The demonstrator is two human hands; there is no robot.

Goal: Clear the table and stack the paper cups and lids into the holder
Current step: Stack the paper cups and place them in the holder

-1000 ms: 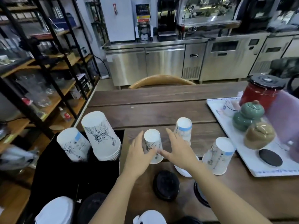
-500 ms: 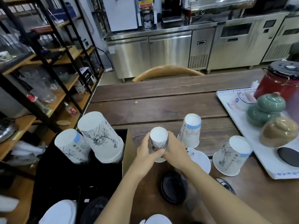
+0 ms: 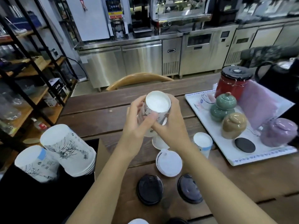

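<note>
**Both hands on one upturned cup, above the table**

We grip an inverted paper cup point(image 3: 155, 110) between our left hand point(image 3: 139, 120) and right hand point(image 3: 172, 125), clear of the wooden table point(image 3: 97, 120), its white base toward the camera. Our fingers cover most of its printed side, so only scraps of black line drawing show. Below our right hand a second cup point(image 3: 159, 143) is largely hidden; only its lower rim peeks out. A third cup point(image 3: 203, 143) stands upside down near the white tray point(image 3: 234, 157). On the table lie a white lid point(image 3: 169, 163) and two black lids point(image 3: 149, 189) point(image 3: 189, 190); more lids are cut off by the bottom edge. At left, two stacks of cups point(image 3: 68, 149) point(image 3: 34, 162) lean in the black holder point(image 3: 32, 199). Their print is an ink sketch with small marks we cannot read. Blue markings along the tray's edge are too blurred to make out.
</note>
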